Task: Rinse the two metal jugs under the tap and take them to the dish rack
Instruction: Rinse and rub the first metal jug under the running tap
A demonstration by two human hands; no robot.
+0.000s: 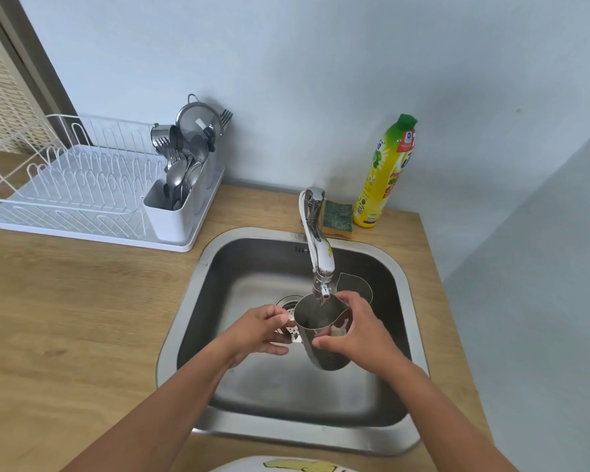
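A metal jug [315, 327] is held tilted over the sink [191, 301], its mouth right under the tap's spout [322, 267]. My left hand [258, 330] pinches its handle on the left side. My right hand [358, 330] wraps the jug's body from the right. A second metal jug [355, 286] stands in the sink just behind, its rim partly hidden by the tap and my right hand. The white dish rack [82, 192] sits on the counter at the far left. I cannot tell whether water is running.
A cutlery holder [174, 212] with spoons, forks and a strainer stands at the rack's right end. A green sponge [338, 218] and a yellow dish-soap bottle [385, 175] sit behind the tap. A wall closes in on the right of the wooden counter [82, 318].
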